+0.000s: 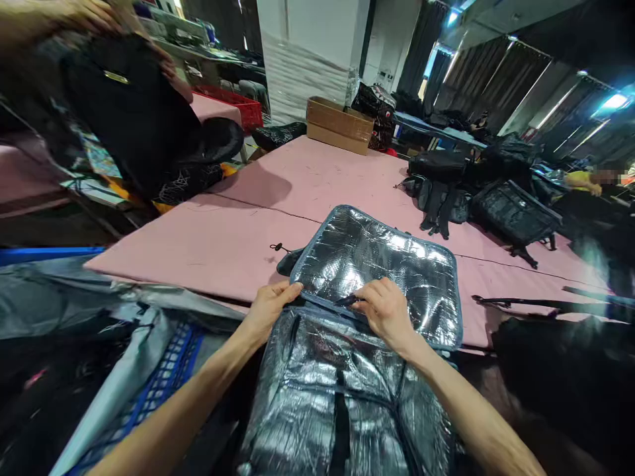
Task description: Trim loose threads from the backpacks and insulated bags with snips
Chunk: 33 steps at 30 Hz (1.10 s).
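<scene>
At ten o'clock, the large black fabric bag was blurred, and the picture's edge cut off the person holding it. At six o'clock, the lower end of the silver foil-lined bag ran out of the picture — as did both bare forearms. The small dark piece at the right hand was partly hidden by fingers — too little showed to name it.

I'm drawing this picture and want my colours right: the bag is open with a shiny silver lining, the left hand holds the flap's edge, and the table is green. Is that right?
Nearly! The table is pink, not green, as the head view shows. The bag is open, its lining is shiny silver, and the left hand holds the flap by its edge.
</scene>
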Tool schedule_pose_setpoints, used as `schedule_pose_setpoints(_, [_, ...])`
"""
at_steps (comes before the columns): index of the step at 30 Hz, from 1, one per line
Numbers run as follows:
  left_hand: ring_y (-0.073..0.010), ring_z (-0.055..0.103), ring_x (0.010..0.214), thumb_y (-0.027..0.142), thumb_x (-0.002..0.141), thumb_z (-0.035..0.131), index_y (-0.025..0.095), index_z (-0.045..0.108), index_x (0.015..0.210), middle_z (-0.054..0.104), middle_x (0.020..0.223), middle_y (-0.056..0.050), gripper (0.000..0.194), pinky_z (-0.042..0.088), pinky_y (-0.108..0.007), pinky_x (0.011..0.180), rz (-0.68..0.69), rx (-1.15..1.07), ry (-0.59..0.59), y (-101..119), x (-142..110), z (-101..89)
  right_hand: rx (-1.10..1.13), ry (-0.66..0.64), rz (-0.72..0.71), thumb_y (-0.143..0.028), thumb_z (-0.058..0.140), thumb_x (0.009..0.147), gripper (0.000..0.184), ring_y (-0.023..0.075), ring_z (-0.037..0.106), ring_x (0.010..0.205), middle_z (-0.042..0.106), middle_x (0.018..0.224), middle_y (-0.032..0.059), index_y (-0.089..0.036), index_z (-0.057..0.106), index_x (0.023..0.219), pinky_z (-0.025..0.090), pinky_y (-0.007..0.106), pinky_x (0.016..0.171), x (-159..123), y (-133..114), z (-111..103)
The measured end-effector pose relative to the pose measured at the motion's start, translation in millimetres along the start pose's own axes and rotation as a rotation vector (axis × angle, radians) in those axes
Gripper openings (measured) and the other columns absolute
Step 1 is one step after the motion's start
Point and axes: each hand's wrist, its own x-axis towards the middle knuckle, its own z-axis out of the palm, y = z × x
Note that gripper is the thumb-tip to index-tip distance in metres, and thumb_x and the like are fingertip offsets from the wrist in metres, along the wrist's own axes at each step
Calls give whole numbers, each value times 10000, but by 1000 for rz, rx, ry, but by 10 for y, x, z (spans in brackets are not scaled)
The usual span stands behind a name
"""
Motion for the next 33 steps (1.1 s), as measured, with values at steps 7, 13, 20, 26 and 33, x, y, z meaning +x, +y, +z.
schedule_pose_setpoints(7, [-126, 551, 501, 421, 512, 778, 119, 611, 632, 606, 543, 11, 366, 432, -228, 499, -40, -45, -58, 18, -13, 1, 12, -98, -6, -229, 559, 849, 75, 153, 442, 709, 619, 777, 27, -170, 605, 843, 291, 266, 611, 45, -7, -20])
schedule_pose_setpoints(13, [-108, 531, 476, 409, 526, 773, 122, 598, 610, 612, 547, 11, 347, 415, -212, 477, -10, -65, -71, 14, -35, -1, 110, -140, 5, -283, 524, 874, 131, 153, 448, 730, 612, 799, 28, -178, 602, 872, 298, 266, 633, 27, 52, -28])
schedule_pose_setpoints(20, [-134, 568, 525, 410, 557, 756, 122, 593, 656, 615, 574, 4, 345, 446, -237, 521, -12, -63, -100, -32, -15, -33, 130, -175, 5, -275, 525, 872, 132, 158, 458, 743, 612, 801, 34, -174, 609, 872, 317, 272, 658, 90, 1, 10])
schedule_pose_setpoints(26, [-119, 550, 505, 405, 561, 750, 125, 594, 635, 607, 554, 15, 329, 430, -224, 504, -3, -43, -68, -23, -29, -27, 300, -157, 175, -274, 511, 877, 134, 143, 496, 733, 600, 756, 10, -181, 592, 825, 365, 261, 662, 100, 11, -103])
schedule_pose_setpoints(33, [-114, 541, 488, 409, 499, 777, 128, 601, 650, 616, 553, 17, 365, 428, -215, 484, -34, -34, -38, 30, -50, 36, 103, -262, 50, -395, 507, 855, 355, 165, 550, 759, 616, 948, 54, -170, 503, 1129, 417, 258, 562, 5, -458, -42])
